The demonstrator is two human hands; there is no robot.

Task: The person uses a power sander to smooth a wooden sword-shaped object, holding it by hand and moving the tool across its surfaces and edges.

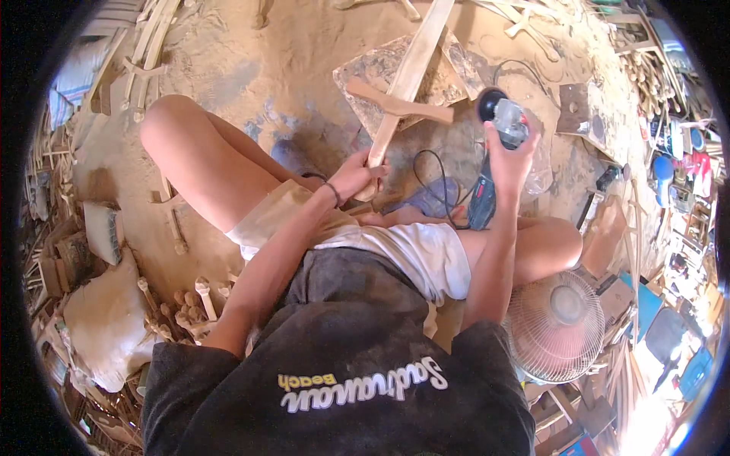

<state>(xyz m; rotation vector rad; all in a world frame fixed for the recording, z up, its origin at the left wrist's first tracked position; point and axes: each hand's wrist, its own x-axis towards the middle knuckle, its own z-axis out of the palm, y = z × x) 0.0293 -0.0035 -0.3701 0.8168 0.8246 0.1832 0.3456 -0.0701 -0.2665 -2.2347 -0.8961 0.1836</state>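
Note:
My left hand (pixel 357 176) is closed around the grip of a wooden sword (pixel 414 70). Its pale blade points away from me, and a browner curved crossguard (pixel 399 104) sits across it just beyond the hand. The blade passes over a dusty wooden block (pixel 365 72) on the ground. To the right, my right hand (pixel 511 156) grips an angle grinder (pixel 482 194) near its head. The grinder is tilted up, with a dark round disc (pixel 491 102) at the top and a clear cover beside the disc. The disc is apart from the sword.
A black cord (pixel 437 163) loops between my legs. At my right stands a round fan (pixel 559 323). More wooden swords (pixel 148 53) lie at far left, and carved handles (pixel 194 304) stand bunched by my left elbow. A wooden board (pixel 582 110) lies right of the grinder. Sawdust covers the ground.

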